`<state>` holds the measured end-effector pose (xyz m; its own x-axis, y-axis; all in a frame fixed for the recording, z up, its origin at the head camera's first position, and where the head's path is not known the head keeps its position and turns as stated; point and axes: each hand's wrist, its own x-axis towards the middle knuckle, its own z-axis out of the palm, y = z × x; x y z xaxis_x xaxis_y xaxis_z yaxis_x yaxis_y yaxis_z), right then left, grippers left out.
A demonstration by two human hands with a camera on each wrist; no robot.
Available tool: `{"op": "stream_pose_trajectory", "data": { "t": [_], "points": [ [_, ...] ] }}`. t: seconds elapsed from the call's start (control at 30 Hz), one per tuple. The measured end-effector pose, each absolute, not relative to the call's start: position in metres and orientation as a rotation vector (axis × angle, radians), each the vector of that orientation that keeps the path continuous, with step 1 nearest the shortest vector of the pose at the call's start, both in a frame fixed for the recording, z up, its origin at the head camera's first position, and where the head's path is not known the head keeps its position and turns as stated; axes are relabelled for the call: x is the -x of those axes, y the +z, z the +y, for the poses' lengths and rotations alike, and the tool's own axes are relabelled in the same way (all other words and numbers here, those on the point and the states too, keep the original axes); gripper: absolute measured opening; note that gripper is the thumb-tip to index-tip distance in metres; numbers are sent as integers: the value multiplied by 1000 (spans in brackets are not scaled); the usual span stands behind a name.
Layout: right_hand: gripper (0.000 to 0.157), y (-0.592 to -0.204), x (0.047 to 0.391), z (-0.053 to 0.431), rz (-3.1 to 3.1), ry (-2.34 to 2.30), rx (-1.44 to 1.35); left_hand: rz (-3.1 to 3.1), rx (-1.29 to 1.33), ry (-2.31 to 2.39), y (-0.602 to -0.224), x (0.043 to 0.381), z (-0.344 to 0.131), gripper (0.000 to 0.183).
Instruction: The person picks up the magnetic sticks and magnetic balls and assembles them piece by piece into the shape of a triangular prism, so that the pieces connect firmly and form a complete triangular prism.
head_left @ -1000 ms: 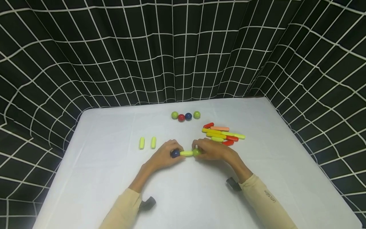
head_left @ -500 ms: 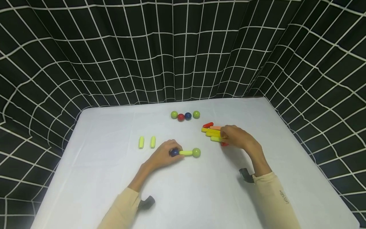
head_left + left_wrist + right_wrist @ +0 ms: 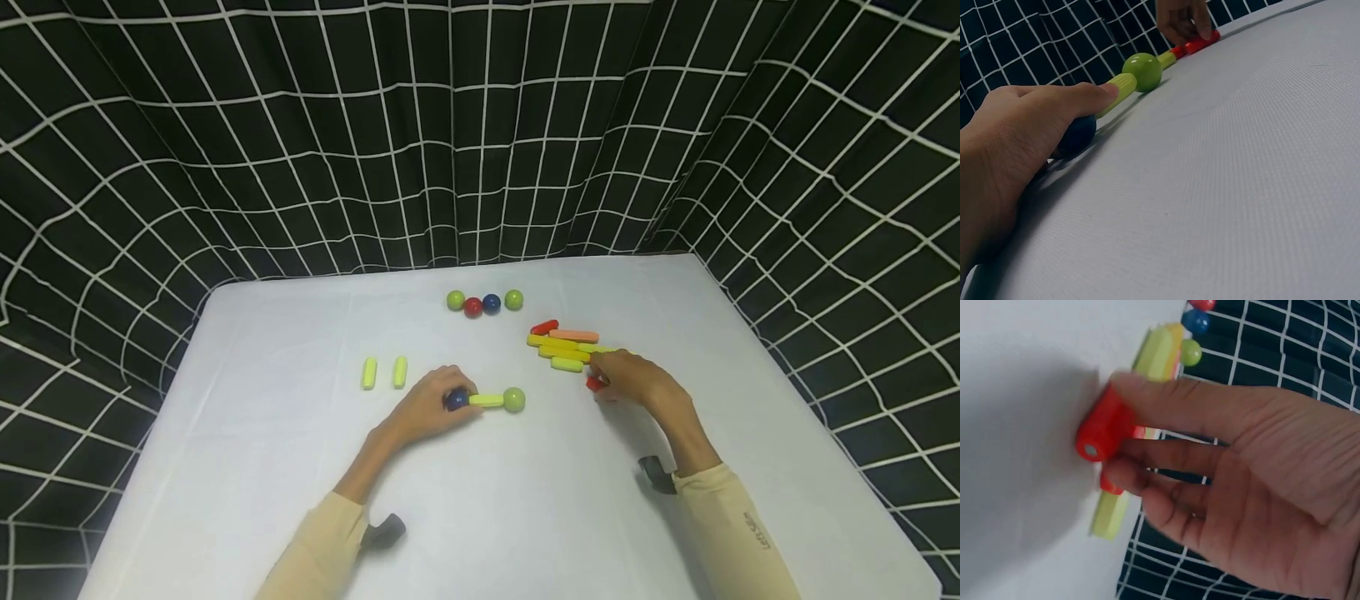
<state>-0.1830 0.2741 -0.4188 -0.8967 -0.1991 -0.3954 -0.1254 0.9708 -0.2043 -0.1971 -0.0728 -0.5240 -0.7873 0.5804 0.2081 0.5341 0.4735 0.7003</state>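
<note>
My left hand (image 3: 424, 408) curls round a dark blue ball (image 3: 457, 400). In the left wrist view, its thumb lies along a yellow-green rod (image 3: 1121, 91). This rod joins the blue ball to a light green ball (image 3: 513, 400), all lying on the white table. Over at the right, my right hand (image 3: 636, 380) pinches a short red rod (image 3: 1102, 431) between thumb and fingers, at the near side of a rod pile. A small metal spot shows on the red rod's end in the right wrist view. Part of the pile is hidden behind that hand.
Yellow rods (image 3: 564, 353), a salmon rod (image 3: 574, 336) and another red rod (image 3: 544, 327) lie in the pile. Several balls, among them a red ball (image 3: 473, 307), form a row farther back. Two yellow-green rods (image 3: 369, 373) lie at left. A gridded black curtain (image 3: 390, 150) surrounds the table (image 3: 300, 500).
My right hand has let go of the light green ball, moved right to the rod pile and taken hold of a red rod. My left hand has stayed on the blue ball.
</note>
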Motion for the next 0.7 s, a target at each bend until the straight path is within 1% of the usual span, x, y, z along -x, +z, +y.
{"op": "stream_pose_trajectory", "data": {
  "t": [0.13,0.3,0.4,0.53,0.7],
  "points": [
    [13,-421,181,265,2703,-234,270,2643,-1001,1233,-524,197,-75,21],
    [28,-421,185,240,2690,-540,415,2648,-1000,1226,-524,196,-76,22],
    [27,-423,191,220,2682,-764,495,2656,-1003,1221,-523,196,-77,25],
    [20,-428,200,196,2707,-914,450,2650,-1015,1235,-524,197,-78,27],
    [16,-434,204,179,2697,-893,347,2644,-1029,1216,-527,200,-76,26]
  ]
}}
